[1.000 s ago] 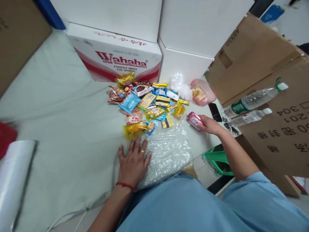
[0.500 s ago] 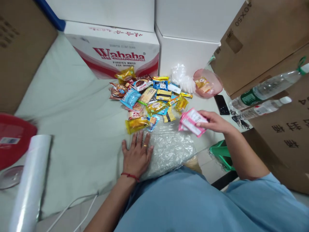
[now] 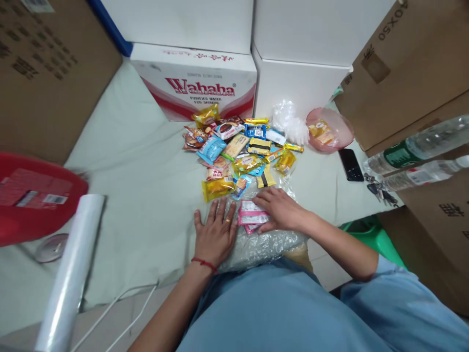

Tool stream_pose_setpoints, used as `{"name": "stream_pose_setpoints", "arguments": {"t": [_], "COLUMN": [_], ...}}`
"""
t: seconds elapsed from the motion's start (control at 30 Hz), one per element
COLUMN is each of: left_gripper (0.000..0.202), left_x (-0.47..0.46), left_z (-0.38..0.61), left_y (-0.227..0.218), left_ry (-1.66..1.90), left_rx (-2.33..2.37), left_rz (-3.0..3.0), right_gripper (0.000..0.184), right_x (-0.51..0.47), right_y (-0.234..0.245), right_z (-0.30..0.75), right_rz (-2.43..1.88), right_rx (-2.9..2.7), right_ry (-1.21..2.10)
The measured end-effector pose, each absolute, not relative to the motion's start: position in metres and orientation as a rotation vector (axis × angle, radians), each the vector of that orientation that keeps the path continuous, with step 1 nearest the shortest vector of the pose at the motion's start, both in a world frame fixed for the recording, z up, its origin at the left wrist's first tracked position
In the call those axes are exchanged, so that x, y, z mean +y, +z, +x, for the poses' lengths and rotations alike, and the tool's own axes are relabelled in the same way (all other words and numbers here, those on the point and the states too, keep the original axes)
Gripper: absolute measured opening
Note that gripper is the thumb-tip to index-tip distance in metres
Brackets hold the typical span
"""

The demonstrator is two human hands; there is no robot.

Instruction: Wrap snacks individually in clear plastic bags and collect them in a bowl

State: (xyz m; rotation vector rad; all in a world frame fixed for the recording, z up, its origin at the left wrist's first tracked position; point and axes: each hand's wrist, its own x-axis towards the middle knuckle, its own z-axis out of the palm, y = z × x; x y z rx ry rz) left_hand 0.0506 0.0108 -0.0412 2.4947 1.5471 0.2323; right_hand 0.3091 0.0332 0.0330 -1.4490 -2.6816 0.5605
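Note:
My left hand (image 3: 216, 232) lies flat with fingers spread on the left edge of a crinkled clear plastic sheet (image 3: 269, 242) spread on the pale green cloth. My right hand (image 3: 278, 210) presses a small stack of pink-and-white packets (image 3: 251, 217) down onto the sheet, fingers laid over them. Just beyond both hands sits a pile of wrapped snacks (image 3: 238, 146) in yellow, blue and brown wrappers.
A Wahaha carton (image 3: 200, 83) and white boxes (image 3: 304, 44) stand behind the pile. A pink bowl (image 3: 335, 132), a phone (image 3: 351, 165), keys (image 3: 381, 192) and two water bottles (image 3: 417, 151) lie right. Cardboard boxes flank both sides. A film roll (image 3: 71, 269) and red tub (image 3: 32, 195) sit left.
My right hand picked up the pink packets from the right of the pile, carried them left and set them down on the plastic sheet. My left hand stayed flat on the sheet.

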Motion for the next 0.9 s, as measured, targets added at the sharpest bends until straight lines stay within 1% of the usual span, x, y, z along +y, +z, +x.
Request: {"name": "stream_pose_setpoints", "arguments": {"t": [0.17, 0.3, 0.43, 0.57, 0.73, 0.9], "left_gripper": [0.059, 0.057, 0.058, 0.060, 0.060, 0.061], "left_x": [0.011, 0.011, 0.011, 0.010, 0.010, 0.010], "left_z": [0.050, 0.051, 0.052, 0.052, 0.053, 0.053], "left_y": [-0.043, -0.043, -0.045, -0.047, -0.046, -0.043], "left_ry": [0.248, 0.259, 0.259, 0.275, 0.282, 0.270], "left_rx": [1.577, 1.569, 1.563, 1.564, 1.561, 1.562], "left_rz": [2.492, 2.493, 2.495, 2.498, 2.485, 2.463], "right_gripper": [0.070, 0.070, 0.066, 0.067, 0.068, 0.068], "right_x": [0.022, 0.025, 0.026, 0.021, 0.018, 0.025], "right_y": [0.036, 0.035, 0.032, 0.034, 0.047, 0.044], "right_z": [0.309, 0.313, 0.307, 0.314, 0.332, 0.315], "right_rz": [-1.475, -1.364, -1.344, -1.433, -1.456, -1.407], "right_rx": [-2.737, -2.792, -2.835, -2.801, -2.644, -2.650], "right_ry": [0.584, 0.551, 0.487, 0.470, 0.498, 0.484]}}
